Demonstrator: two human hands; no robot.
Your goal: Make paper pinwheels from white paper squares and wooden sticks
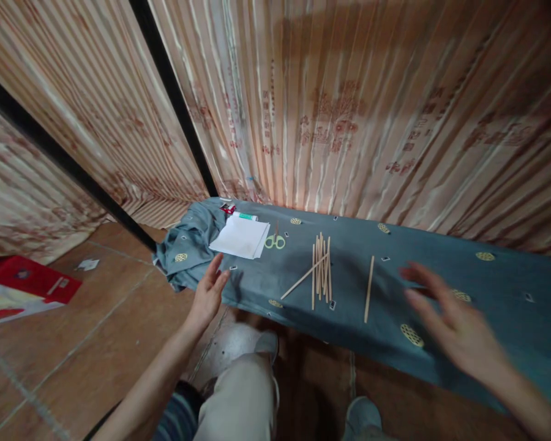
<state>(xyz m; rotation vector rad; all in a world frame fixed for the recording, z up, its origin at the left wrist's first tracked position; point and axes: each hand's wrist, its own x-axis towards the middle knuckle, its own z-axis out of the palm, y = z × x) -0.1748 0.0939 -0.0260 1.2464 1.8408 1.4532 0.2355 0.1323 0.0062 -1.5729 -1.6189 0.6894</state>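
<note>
Several thin wooden sticks point(320, 269) lie in a loose bundle on the cloth-covered bench point(349, 236), one slanting across the others. A single wooden stick point(370, 289) rests apart to their right. My left hand point(210, 291) hovers near the bench's front edge with fingers apart, just below a stack of white paper point(241, 237). Slightly blurred, my right hand point(450, 315) is held over the cloth to the right of the single stick, its fingers spread around nothing. Scissors with green handles point(275, 241) lie between the paper and the bundle.
A glue stick point(245, 217) and a small red item point(228, 209) sit behind the paper. Bunched cloth point(183, 242) covers the bench's left end. Black poles point(179, 104) and a striped curtain point(321, 110) stand behind. A red box point(27, 285) is at far left.
</note>
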